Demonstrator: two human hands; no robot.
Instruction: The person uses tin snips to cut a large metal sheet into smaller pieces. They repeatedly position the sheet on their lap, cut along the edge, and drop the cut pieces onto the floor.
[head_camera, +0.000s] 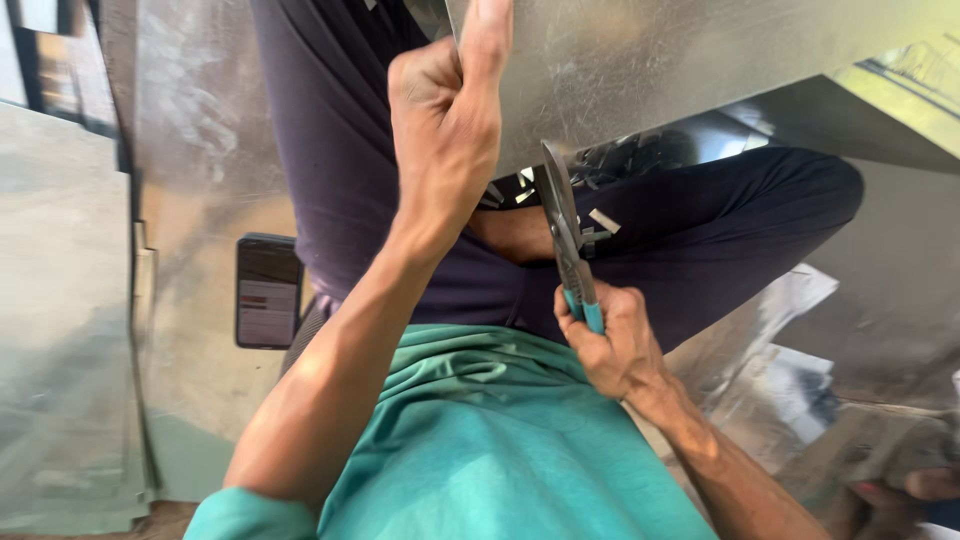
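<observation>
My left hand (445, 120) is raised and pinches the near edge of a shiny metal sheet (680, 55) that tilts across the top right. My right hand (612, 340) is closed around the teal handles of a pair of tin snips (565, 225). The snips' dark blades point up toward the sheet's lower edge, close to my left hand. Small metal offcuts (603, 221) lie on my dark trousers just below the blades. My teal shirt fills the bottom middle.
A dark phone (267, 291) lies on the metal-covered floor at left. More flat metal sheets (60, 330) are stacked at far left. Crumpled shiny sheet pieces (800, 380) lie at right, near a foot at the bottom right corner.
</observation>
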